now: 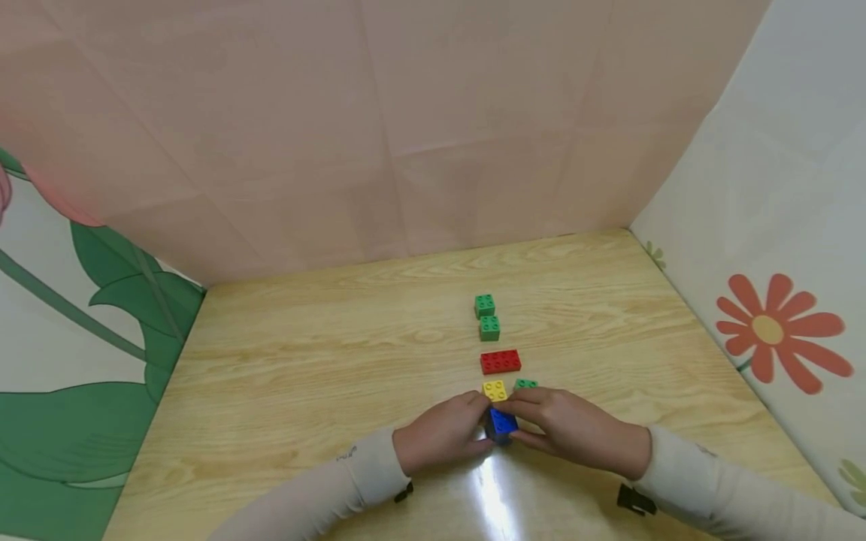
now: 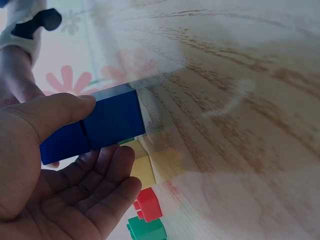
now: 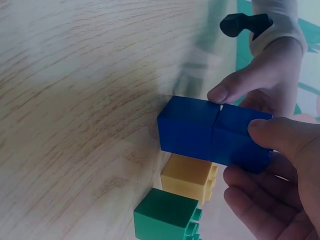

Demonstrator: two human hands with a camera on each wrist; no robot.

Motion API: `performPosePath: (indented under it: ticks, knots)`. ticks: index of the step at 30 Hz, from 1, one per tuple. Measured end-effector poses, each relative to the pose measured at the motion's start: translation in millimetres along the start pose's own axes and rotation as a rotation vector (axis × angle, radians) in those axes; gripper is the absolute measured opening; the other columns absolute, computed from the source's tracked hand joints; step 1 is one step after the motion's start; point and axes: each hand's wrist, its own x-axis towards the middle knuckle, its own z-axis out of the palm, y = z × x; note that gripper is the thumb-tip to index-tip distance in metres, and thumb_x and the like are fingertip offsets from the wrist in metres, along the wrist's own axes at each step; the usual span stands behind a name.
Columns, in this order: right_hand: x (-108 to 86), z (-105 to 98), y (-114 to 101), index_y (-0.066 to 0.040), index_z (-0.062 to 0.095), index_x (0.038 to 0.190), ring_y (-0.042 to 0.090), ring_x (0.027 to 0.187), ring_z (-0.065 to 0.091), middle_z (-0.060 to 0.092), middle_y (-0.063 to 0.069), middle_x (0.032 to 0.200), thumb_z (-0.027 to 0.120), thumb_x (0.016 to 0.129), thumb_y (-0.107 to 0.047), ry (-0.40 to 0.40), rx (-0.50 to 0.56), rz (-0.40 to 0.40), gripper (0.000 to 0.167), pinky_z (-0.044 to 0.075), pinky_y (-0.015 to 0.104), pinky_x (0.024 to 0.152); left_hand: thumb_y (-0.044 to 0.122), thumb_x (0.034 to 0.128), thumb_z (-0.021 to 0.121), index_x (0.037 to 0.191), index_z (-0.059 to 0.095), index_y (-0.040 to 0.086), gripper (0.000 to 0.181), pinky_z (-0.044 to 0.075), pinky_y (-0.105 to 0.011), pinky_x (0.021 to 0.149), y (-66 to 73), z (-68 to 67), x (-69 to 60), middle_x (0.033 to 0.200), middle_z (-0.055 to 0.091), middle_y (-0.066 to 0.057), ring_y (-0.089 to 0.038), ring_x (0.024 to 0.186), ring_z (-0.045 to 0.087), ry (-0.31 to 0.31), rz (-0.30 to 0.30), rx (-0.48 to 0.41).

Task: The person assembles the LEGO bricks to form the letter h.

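Two blue bricks stand stacked on the table, the upper brick (image 1: 503, 421) squarely on the lower brick (image 3: 186, 127), with a thin seam between them. From the right, my right hand (image 1: 575, 427) pinches the upper brick between thumb and fingers. My left hand (image 1: 443, 432) grips the stack from the other side, its thumb by the seam on the lower brick in the left wrist view. Just beyond the stack are a yellow brick (image 1: 495, 390) and a green brick (image 1: 526, 384), the latter partly hidden by my right hand.
A long red brick (image 1: 501, 362) lies farther back on the wooden table (image 1: 304, 361). Behind it sit two more green bricks, a nearer one (image 1: 489, 328) and a farther one (image 1: 484, 304). A pinkish sheet (image 1: 406, 135) borders the table's back, with flower-patterned sheets at both sides.
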Motion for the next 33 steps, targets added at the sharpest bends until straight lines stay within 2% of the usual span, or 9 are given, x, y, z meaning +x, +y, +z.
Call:
performPosePath:
  ticks: [8,17,28,33]
  knots:
    - [2.2,-2.7,-1.7,-0.008,0.068,0.118,0.006,0.091,0.062,0.065,-0.004,0.106,0.076,0.086,-0.026,-0.048,0.021,0.033,0.037,0.054,0.018,0.075,0.031,0.0888,0.073,0.127,0.054,0.010,0.047,0.048,-0.015,0.081,0.9,0.7,-0.8,0.105,0.060,0.005,0.000,0.093,0.056,0.010,0.005,-0.022]
    - [4.2,-4.8,-2.1,-0.009,0.067,0.119,0.006,0.093,0.062,0.064,-0.005,0.106,0.073,0.089,-0.027,-0.103,0.014,0.057,0.036,0.054,0.020,0.076,0.034,0.0897,0.071,0.125,0.055,0.011,0.045,0.048,-0.013,0.080,1.4,0.7,-0.4,0.106,0.060,0.006,0.002,0.092,0.055,0.013,0.009,-0.003]
    - [6.1,-4.6,-5.4,-0.007,0.068,0.117,0.003,0.088,0.060,0.064,-0.004,0.102,0.077,0.085,-0.025,-0.078,-0.010,0.028,0.038,0.053,0.015,0.074,0.034,0.0887,0.072,0.125,0.055,0.012,0.046,0.048,-0.013,0.078,0.7,1.1,-0.3,0.103,0.058,0.008,0.003,0.089,0.054,0.010,-0.002,-0.022]
    - [7.6,-4.8,-6.6,-0.008,0.068,0.117,0.004,0.086,0.060,0.063,-0.005,0.101,0.076,0.085,-0.025,-0.092,0.000,0.035,0.037,0.053,0.016,0.074,0.033,0.0894,0.072,0.127,0.054,0.012,0.046,0.048,-0.013,0.077,0.3,1.8,-1.8,0.103,0.058,0.008,0.003,0.088,0.054,0.017,-0.007,-0.026]
